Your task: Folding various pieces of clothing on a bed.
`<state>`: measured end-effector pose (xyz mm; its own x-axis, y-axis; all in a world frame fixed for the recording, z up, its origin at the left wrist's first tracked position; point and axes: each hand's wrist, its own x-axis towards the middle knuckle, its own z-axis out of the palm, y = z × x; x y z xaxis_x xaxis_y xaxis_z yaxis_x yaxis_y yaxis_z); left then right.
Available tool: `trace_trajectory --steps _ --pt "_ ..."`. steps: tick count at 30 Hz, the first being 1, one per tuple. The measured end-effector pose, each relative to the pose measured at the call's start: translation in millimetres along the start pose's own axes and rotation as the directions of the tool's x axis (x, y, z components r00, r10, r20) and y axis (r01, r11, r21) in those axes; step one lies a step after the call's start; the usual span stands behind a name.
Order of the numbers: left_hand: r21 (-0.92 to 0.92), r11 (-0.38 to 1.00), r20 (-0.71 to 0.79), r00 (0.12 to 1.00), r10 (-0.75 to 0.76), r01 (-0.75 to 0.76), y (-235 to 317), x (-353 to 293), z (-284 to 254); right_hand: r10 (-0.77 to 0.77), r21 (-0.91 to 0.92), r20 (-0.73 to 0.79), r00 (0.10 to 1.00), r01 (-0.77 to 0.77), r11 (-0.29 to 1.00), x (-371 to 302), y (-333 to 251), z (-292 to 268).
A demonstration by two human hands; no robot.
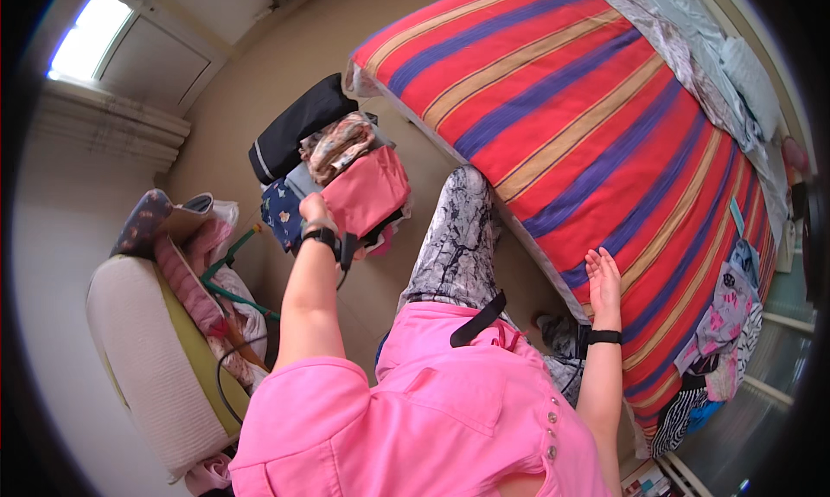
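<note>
My left hand (316, 210) reaches down to a stack of folded clothes, its fingers curled in at the lower left corner of a folded pink garment (370, 190). Whatever those fingers grip is hidden. Around it in the stack lie a blue-grey cloth (303, 181), a navy patterned garment (280, 213), a floral folded cloth (337, 146) and a black folded garment (303, 123). My right hand (603, 277) holds nothing; palm up and fingers apart, it is over the edge of the bed, by a red, blue and tan striped bedspread (553, 125).
At left stands a padded, pale-covered piece of furniture (160, 350) with bedding and a green frame (226, 262) beside it. Loose clothes (722, 324) hang at the bed's right side. A grey-white sheet (735, 73) lies along its far edge. My patterned trouser leg (450, 237) stands against the bed.
</note>
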<state>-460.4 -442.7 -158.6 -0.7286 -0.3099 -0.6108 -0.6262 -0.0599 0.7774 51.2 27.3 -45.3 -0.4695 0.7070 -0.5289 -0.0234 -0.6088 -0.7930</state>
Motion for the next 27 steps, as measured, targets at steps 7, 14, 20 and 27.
trace_trajectory --steps 7,14,20,27 --pt "-0.036 0.88 0.665 0.646 0.374 -0.473 2.4 -188.8 189.3 -0.135 0.113 -0.01 0.991 0.135 0.984 -17.2 -10.8 3.2" --pt "-0.11 0.77 0.994 -0.073 0.082 -0.628 -81.9 -396.5 308.7 -0.125 -0.084 -0.15 0.981 0.114 0.99 -42.0 -24.9 -24.4" --pt "-0.233 0.619 0.919 -0.379 -0.113 -0.75 -166.1 -492.3 345.1 -0.357 -0.174 -0.608 0.709 0.32 0.931 -96.9 -46.8 -158.6" --pt "-0.172 0.634 0.915 -0.361 -0.182 -0.754 -185.6 -491.6 329.7 -0.518 -0.503 -0.855 0.028 0.193 0.842 -115.4 -33.6 -379.2"
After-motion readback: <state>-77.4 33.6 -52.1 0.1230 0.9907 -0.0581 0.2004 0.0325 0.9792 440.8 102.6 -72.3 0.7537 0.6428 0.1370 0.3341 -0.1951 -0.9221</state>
